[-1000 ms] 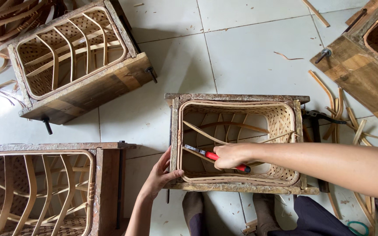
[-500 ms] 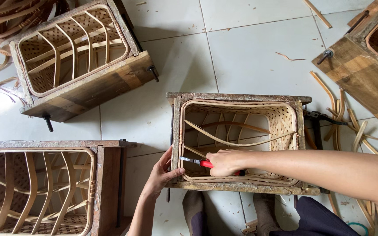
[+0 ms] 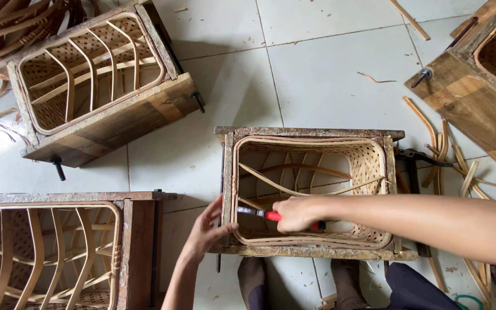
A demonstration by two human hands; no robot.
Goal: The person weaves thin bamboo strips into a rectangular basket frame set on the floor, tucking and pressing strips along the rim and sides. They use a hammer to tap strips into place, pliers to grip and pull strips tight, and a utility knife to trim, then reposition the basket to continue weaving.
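On the tiled floor, centre: wooden mould box (image 3: 311, 133) with half-woven rattan basket (image 3: 368, 166) inside. Left hand (image 3: 208, 229), fingers spread, steadies its 9 o'clock wall; right hand (image 3: 295, 213) is clenched around a red-handled tool (image 3: 262, 214), tip prying the inner rim at 8 o'clock.

The right hand (image 3: 297, 213) covers most of a red-handled tool (image 3: 271, 216), leaving its full shape unclear. The frame's bottom-left corner cuts off one wooden mould (image 3: 139, 241), and its top-right corner cuts off another mould (image 3: 466, 97). The person's feet (image 3: 254, 281) run out at the bottom edge, partly beneath the centre mould (image 3: 311, 133).
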